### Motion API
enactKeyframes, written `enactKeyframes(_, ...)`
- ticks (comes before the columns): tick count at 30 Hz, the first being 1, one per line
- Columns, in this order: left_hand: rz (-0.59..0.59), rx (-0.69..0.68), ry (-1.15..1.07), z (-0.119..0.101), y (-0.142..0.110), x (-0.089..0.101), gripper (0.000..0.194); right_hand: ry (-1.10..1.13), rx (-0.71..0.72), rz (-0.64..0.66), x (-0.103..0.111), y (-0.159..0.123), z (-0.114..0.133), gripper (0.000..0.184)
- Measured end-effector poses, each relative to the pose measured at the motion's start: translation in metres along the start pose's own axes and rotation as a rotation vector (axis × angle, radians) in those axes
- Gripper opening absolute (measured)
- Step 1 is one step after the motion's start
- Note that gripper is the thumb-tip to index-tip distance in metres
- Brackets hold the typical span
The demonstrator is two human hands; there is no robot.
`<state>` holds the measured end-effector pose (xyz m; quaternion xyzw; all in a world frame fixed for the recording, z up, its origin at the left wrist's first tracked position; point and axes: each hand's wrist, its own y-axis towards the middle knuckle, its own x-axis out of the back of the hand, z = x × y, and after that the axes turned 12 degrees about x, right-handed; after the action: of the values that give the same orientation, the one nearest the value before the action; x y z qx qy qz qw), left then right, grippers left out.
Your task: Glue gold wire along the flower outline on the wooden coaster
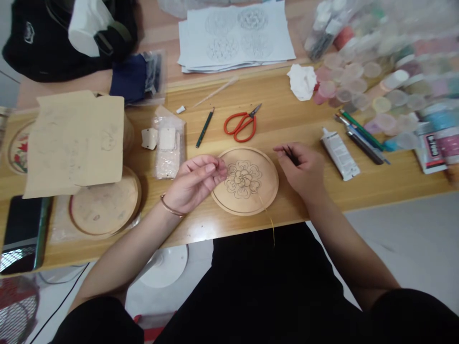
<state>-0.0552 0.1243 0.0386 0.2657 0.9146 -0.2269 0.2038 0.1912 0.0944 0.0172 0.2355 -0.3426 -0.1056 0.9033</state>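
A round wooden plate [267,188] with a flower outline drawn on it lies on the wooden table [287,119] in front of me. My left hand [195,184] rests at the plate's left rim, fingers curled and pinched together over the edge of the drawing. A thin yellow thread [269,219] runs from the flower over the plate's near edge and hangs off the table. My right hand [303,169] sits just right of the plate, fingers closed round a thin dark tool [291,155].
Orange-handled scissors [241,125] and a green pencil [204,127] lie behind the plate. A white glue tube [339,154], brushes [360,136] and several small jars [362,81] are at the right. Printed pattern sheets [236,36] lie at the back. Cardboard [77,141] over more wooden discs [103,205] is at the left.
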Motion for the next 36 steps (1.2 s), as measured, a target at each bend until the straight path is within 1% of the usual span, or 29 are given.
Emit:
enactKeyframes(3, 0.001, 0.0, 0.044, 0.001, 0.0, 0.002, 0.025, 0.013, -0.002, 0.018, -0.001, 0.0, 0.001, 0.011)
enactKeyframes(6, 0.031, -0.036, 0.105, 0.002, 0.001, 0.004, 0.022, 0.023, -0.018, 0.009, -0.002, 0.0, 0.002, 0.011)
enactKeyframes(8, 0.066, -0.042, 0.063, 0.002, 0.001, 0.004, 0.019, 0.026, -0.029, 0.012, -0.002, 0.001, 0.002, 0.011)
enactKeyframes(10, 0.089, -0.017, -0.02, 0.0, 0.0, 0.002, 0.019, 0.032, -0.037, 0.019, -0.002, 0.001, 0.001, 0.012)
enactKeyframes(14, 0.041, 0.069, -0.183, -0.004, -0.002, -0.006, 0.022, 0.044, -0.036, 0.019, -0.002, 0.001, 0.0, 0.012)
enactKeyframes(17, 0.032, 0.085, -0.241, -0.006, -0.003, -0.008, 0.02, 0.045, -0.043, 0.019, -0.002, 0.001, -0.001, 0.012)
enactKeyframes(25, 0.033, 0.075, -0.234, -0.005, -0.003, -0.008, 0.016, 0.061, -0.061, 0.035, -0.002, 0.001, -0.001, 0.011)
enactKeyframes(36, 0.022, 0.083, -0.232, -0.004, -0.003, -0.007, 0.016, 0.061, -0.074, 0.037, -0.002, 0.002, 0.0, 0.011)
